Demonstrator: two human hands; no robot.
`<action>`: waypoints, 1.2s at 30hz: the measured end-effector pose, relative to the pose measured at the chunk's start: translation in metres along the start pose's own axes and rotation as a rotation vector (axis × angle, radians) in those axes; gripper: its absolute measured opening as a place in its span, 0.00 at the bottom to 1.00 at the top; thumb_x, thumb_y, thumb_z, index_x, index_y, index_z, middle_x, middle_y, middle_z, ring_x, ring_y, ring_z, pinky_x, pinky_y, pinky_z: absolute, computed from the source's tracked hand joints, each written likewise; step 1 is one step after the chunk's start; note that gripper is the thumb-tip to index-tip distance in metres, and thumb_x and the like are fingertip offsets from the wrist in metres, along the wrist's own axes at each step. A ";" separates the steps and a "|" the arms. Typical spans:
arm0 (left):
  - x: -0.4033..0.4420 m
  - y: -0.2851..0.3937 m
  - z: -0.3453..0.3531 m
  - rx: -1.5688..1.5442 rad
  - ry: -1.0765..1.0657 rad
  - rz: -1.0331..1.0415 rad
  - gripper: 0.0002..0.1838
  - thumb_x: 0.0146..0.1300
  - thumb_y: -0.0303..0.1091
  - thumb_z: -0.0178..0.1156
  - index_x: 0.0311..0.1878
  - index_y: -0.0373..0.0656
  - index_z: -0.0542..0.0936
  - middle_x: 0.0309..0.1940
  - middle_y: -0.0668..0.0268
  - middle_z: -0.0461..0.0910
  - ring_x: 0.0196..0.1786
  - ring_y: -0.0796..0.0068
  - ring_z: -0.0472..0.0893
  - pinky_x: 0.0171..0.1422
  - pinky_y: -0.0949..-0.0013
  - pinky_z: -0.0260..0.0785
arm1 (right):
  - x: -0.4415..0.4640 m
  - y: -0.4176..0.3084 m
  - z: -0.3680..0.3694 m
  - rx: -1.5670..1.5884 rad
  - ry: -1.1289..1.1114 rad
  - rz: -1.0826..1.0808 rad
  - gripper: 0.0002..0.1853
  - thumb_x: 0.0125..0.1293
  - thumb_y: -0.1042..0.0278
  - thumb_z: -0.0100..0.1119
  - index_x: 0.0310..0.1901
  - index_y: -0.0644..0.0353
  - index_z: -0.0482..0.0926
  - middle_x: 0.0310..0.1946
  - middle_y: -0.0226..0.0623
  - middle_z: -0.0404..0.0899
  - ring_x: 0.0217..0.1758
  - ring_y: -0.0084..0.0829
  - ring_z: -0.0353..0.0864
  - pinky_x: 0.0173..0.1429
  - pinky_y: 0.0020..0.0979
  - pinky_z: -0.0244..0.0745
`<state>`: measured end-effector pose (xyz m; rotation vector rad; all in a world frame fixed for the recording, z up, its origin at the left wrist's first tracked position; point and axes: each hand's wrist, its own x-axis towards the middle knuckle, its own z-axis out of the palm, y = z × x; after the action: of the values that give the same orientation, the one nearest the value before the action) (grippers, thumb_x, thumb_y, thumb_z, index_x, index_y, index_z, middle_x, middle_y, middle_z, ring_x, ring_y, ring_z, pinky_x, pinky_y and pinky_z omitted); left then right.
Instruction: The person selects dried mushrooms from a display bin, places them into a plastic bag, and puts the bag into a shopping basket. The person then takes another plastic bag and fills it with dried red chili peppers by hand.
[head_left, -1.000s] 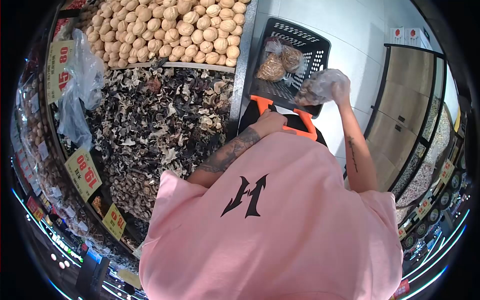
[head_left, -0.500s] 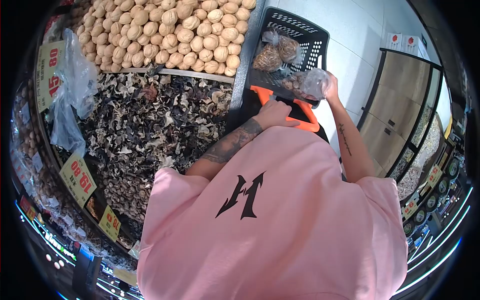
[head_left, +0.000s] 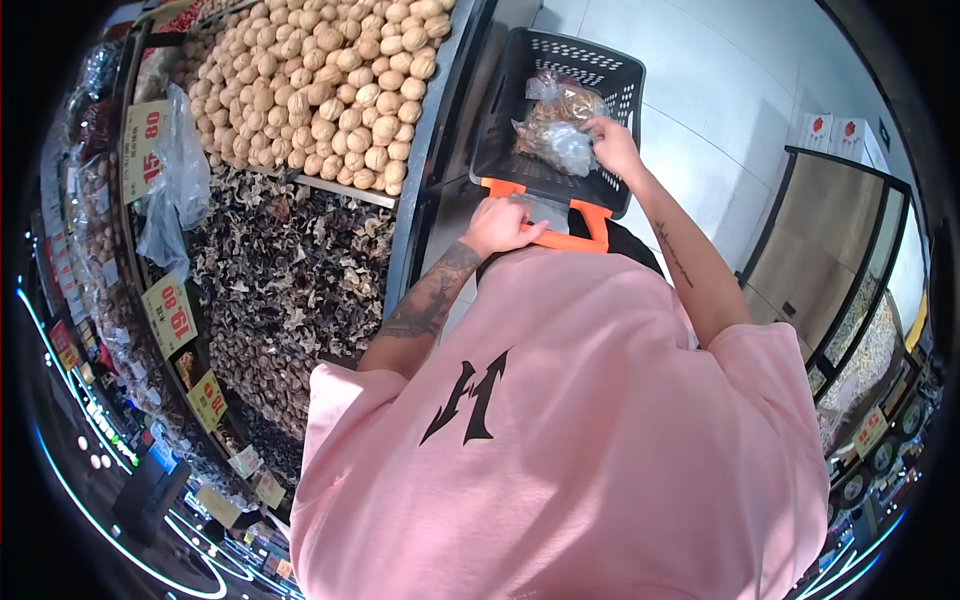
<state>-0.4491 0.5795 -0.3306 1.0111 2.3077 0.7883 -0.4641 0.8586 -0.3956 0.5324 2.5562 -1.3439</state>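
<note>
My left hand (head_left: 505,223) is closed around the orange handle (head_left: 568,241) of a black shopping basket (head_left: 490,135). My right hand (head_left: 613,145) reaches inside the basket, its fingertips pinching the clear plastic bag (head_left: 566,149). This bag lies over the basket's contents, and what it holds is mostly hidden by the shiny plastic. Behind it are other clear bags of brown dried goods (head_left: 570,100), partly covered.
On the left, a display bin holds walnuts (head_left: 340,95), dried black fungus (head_left: 295,250) and dried mushrooms (head_left: 260,375). A loose plastic bag (head_left: 178,190) hangs by a price sign (head_left: 147,150). White boxes (head_left: 850,138) stand on a wooden cabinet (head_left: 815,215) at right.
My right hand has brought the plastic bag from the basket's near right corner to inside it, over the other bags. The view has shifted, and my left hand stays on the handle.
</note>
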 end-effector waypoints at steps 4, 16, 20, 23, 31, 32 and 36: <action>0.035 0.003 -0.016 0.080 -0.009 -0.079 0.20 0.59 0.49 0.60 0.22 0.42 0.77 0.19 0.57 0.79 0.27 0.51 0.81 0.33 0.51 0.71 | -0.020 0.006 -0.057 -0.021 -0.219 0.004 0.13 0.63 0.70 0.54 0.46 0.61 0.83 0.42 0.52 0.84 0.49 0.50 0.84 0.55 0.42 0.77; 0.148 -0.002 -0.022 0.368 0.452 -0.212 0.12 0.66 0.38 0.52 0.31 0.42 0.81 0.33 0.58 0.80 0.41 0.52 0.79 0.47 0.50 0.72 | -0.045 -0.009 -0.098 -0.148 -0.435 -0.366 0.31 0.69 0.51 0.57 0.68 0.59 0.68 0.65 0.53 0.71 0.70 0.51 0.68 0.72 0.46 0.63; 0.194 -0.009 -0.033 0.357 0.477 -0.232 0.13 0.66 0.39 0.52 0.31 0.44 0.81 0.32 0.59 0.80 0.41 0.53 0.79 0.48 0.49 0.72 | -0.006 -0.010 -0.126 -0.240 -0.403 -0.407 0.32 0.66 0.54 0.61 0.68 0.60 0.68 0.66 0.54 0.70 0.71 0.51 0.67 0.74 0.45 0.63; 0.233 -0.009 -0.049 0.366 0.441 -0.267 0.14 0.65 0.39 0.51 0.30 0.44 0.82 0.32 0.60 0.81 0.42 0.54 0.80 0.47 0.49 0.73 | 0.024 -0.012 -0.134 -0.262 -0.356 -0.447 0.33 0.64 0.57 0.63 0.68 0.62 0.67 0.64 0.54 0.72 0.68 0.52 0.70 0.72 0.44 0.65; 0.358 -0.024 -0.082 0.273 0.462 -0.313 0.13 0.59 0.39 0.52 0.31 0.48 0.85 0.29 0.59 0.85 0.39 0.53 0.84 0.48 0.49 0.73 | 0.128 -0.028 -0.170 -0.453 -0.251 -0.387 0.31 0.61 0.64 0.65 0.64 0.64 0.67 0.54 0.55 0.76 0.57 0.56 0.75 0.61 0.48 0.71; 0.372 -0.026 -0.086 0.270 0.454 -0.308 0.12 0.58 0.39 0.52 0.31 0.48 0.85 0.29 0.60 0.85 0.40 0.54 0.84 0.46 0.49 0.73 | 0.144 -0.026 -0.170 -0.431 -0.212 -0.393 0.32 0.61 0.64 0.65 0.64 0.64 0.67 0.53 0.55 0.76 0.57 0.56 0.75 0.61 0.48 0.71; 0.432 -0.028 -0.102 0.283 0.519 -0.237 0.11 0.53 0.40 0.57 0.22 0.46 0.83 0.24 0.58 0.84 0.31 0.54 0.84 0.38 0.50 0.72 | 0.214 -0.058 -0.176 -0.475 -0.198 -0.293 0.31 0.60 0.66 0.65 0.63 0.60 0.66 0.51 0.57 0.76 0.54 0.58 0.77 0.56 0.51 0.74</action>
<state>-0.7874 0.8656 -0.3662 0.6730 2.9846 0.6981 -0.6854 1.0212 -0.3259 -0.0601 2.7185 -0.7583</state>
